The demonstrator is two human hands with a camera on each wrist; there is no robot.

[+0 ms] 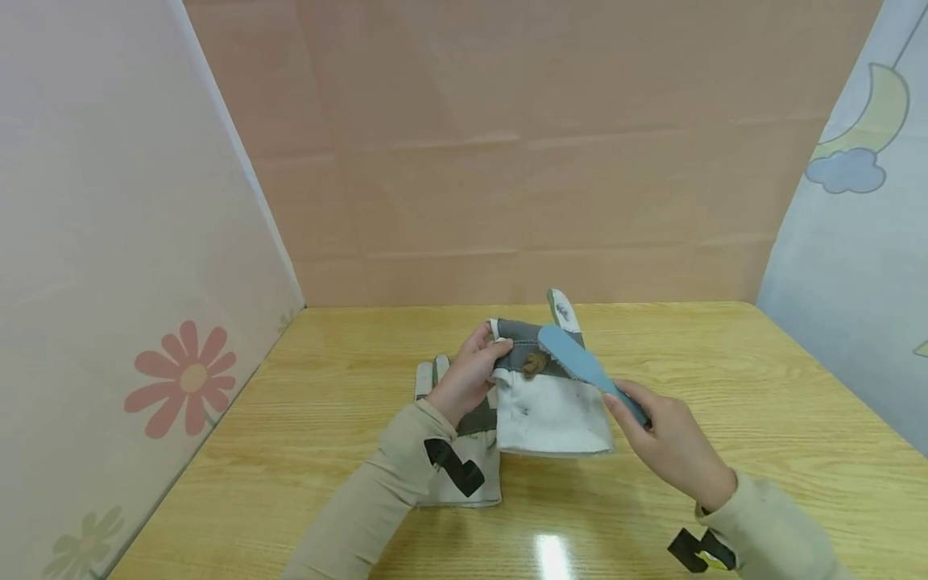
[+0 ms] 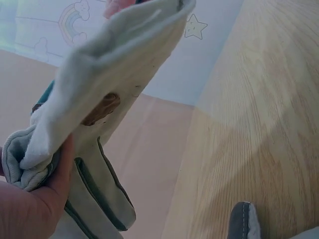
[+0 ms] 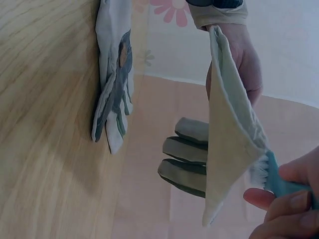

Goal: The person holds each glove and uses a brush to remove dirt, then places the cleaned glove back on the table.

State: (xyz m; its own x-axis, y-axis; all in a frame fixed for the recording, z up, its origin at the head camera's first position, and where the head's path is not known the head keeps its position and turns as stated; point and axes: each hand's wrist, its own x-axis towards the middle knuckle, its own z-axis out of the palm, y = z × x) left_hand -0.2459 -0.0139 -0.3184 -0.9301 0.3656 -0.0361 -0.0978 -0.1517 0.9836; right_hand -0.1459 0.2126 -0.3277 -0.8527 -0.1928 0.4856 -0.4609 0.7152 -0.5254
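My left hand [image 1: 471, 372] grips a white and grey work glove [image 1: 553, 417] by its side, thumb on top, and holds it above the table. Brown and dark smudges mark the glove; its wide cuff points toward me. A blue brush [image 1: 576, 356] is in my right hand [image 1: 670, 439], the fingers wrapped around the handle. Its head lies against the glove's grey band, and in the right wrist view the white bristles [image 3: 259, 172] touch the glove near the cuff. A second, similar glove [image 1: 464, 475] lies on the table under my left wrist, partly hidden by it.
The wooden table [image 1: 725, 362] meets an orange-brown back wall [image 1: 507, 201]. Pale side panels stand left and right, with a red flower [image 1: 192, 377] on the left one and a moon [image 1: 880, 109] and cloud on the right. A bright reflection shows near the table's front.
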